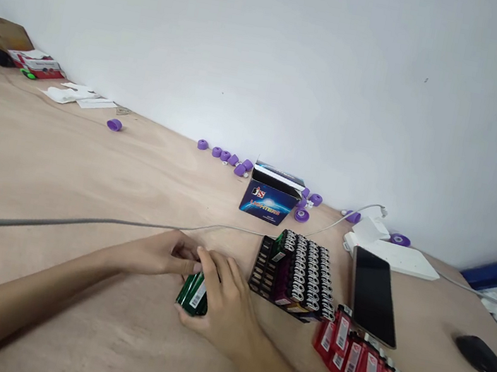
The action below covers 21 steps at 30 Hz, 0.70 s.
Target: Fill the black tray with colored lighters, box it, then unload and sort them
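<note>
R hand (227,307) has fingers curled together, clamped on a small bunch of green lighters (193,295), count unclear; bunch sits low near the wooden table (62,179), just L of the tray, long axis tilted, pointing roughly away from the person. L hand (154,253) has fingers together at the bunch's top, grip hard to tell w/ R hand in front. Around: 1 black tray of lighters (294,277), approx 8 red lighter packs (365,367), 1 lighters box (270,196), approx 12 purple caps (240,170), 1 phone (373,295), 1 mouse (480,356), 1 grey cable (78,221) just past L hand.
</note>
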### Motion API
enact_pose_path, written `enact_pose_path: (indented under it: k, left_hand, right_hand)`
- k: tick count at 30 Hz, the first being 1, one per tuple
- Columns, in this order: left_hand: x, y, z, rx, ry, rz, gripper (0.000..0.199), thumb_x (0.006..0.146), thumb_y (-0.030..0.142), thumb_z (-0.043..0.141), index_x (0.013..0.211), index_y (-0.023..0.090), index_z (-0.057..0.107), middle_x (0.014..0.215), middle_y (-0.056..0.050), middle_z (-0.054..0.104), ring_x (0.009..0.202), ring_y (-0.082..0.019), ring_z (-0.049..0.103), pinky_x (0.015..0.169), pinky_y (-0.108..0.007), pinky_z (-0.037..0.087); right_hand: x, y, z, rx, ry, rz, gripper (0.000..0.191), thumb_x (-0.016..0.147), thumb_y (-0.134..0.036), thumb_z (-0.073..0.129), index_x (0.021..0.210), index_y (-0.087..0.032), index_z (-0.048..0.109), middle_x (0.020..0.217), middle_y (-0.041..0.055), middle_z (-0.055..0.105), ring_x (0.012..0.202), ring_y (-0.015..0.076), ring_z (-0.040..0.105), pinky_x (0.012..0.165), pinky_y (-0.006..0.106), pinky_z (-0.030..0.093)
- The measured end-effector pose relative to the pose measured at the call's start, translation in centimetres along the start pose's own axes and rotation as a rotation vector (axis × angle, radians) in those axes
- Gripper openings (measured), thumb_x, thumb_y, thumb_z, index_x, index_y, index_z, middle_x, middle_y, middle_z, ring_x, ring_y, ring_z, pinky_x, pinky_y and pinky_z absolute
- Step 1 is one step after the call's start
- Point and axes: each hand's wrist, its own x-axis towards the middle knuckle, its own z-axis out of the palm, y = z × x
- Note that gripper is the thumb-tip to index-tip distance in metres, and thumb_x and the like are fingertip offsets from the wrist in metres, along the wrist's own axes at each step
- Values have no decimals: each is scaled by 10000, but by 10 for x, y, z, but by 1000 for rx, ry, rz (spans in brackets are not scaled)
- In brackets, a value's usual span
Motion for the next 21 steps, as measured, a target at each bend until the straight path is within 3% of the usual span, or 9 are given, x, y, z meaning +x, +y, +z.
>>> enact_pose_path:
  k: [4, 12, 16, 21]
  left_hand:
    - [4, -6, -12, 268, 257, 116, 239, 864, 367, 616, 954, 151, 664, 684, 7, 611, 624, -144, 545, 565, -233, 401]
    - [12, -18, -7, 403, 447, 198, 308, 831, 255, 543, 1120, 157, 578, 514, 104, 406, 487, -111, 392, 527, -232, 297]
    - [9, -20, -8, 472, 481, 221, 307, 805, 224, 516, 1097, 156, 583, 507, 108, 383, 481, -111, 382, 533, -233, 289]
    - [3, -23, 1, 544, 439, 243, 359, 817, 247, 538, 1161, 149, 568, 531, 92, 465, 475, -128, 463, 526, -239, 303]
  right_hand:
    - [7, 0, 1, 17, -80, 65, 842, 752, -374, 767, 1470, -133, 400, 1289, 184, 583, 1159, 343, 537, 994, 519, 496]
    - [17, 1, 3, 13, -145, 74, 853, 819, -418, 707, 1520, -158, 297, 1334, 166, 536, 1218, 332, 489, 1053, 511, 434]
    - [16, -1, -1, 7, -140, 65, 922, 765, -472, 766, 1507, -161, 315, 1367, 181, 514, 1241, 339, 468, 1071, 523, 395]
    - [11, 1, -6, 63, -155, 59, 969, 713, -553, 793, 1498, -220, 331, 1359, 157, 513, 1243, 342, 469, 1079, 545, 369]
